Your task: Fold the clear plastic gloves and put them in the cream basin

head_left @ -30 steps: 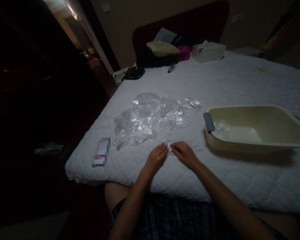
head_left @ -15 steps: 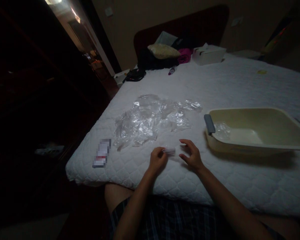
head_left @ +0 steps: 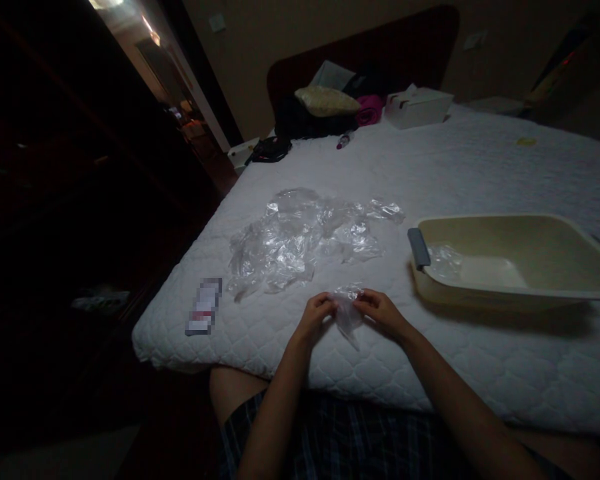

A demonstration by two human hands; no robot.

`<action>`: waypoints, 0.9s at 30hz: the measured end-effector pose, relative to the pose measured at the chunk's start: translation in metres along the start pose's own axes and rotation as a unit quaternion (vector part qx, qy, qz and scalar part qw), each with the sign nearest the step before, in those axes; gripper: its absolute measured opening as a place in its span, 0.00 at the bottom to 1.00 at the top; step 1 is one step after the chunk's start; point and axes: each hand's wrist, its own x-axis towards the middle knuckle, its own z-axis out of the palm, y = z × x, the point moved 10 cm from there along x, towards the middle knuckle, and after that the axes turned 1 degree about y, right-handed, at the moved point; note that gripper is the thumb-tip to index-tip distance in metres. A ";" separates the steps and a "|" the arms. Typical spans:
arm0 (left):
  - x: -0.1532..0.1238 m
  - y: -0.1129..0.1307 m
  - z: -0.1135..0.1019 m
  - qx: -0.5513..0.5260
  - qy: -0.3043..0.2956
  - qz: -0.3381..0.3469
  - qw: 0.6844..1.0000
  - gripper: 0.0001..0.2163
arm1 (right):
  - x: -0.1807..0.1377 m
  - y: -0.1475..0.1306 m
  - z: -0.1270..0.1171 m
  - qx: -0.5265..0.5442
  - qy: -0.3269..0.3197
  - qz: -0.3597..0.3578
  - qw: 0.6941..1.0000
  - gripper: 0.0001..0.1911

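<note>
While left hand [head_left: 317, 316] pinches clear film [head_left: 349, 320], right hand [head_left: 384, 315] apparently too.

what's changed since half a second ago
The right hand, open and apart then, has moved slightly left and pinches the thin, clear plastic film the left hand holds; the film is spread wider. The crinkled clear plastic heap and rectangular cream plastic tub stayed put.
</note>
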 end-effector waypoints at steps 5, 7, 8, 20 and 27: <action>-0.002 -0.003 0.002 -0.017 -0.002 -0.015 1.000 0.13 | 0.000 0.006 -0.004 0.019 0.004 0.011 1.000 0.17; -0.002 -0.003 0.003 -0.013 -0.003 -0.015 1.000 0.13 | 0.000 0.012 -0.006 0.059 0.001 0.023 0.998 0.19; -0.003 -0.003 0.004 -0.004 -0.002 -0.014 1.000 0.13 | 0.000 0.014 -0.007 0.082 -0.002 0.028 0.996 0.22; -0.002 -0.002 -0.001 0.064 0.031 0.017 0.997 0.11 | 0.001 0.012 -0.003 0.012 0.018 0.043 0.999 0.20; -0.004 0.000 0.000 -0.020 0.004 0.021 1.000 0.12 | -0.001 0.009 -0.012 0.014 0.065 0.035 0.997 0.18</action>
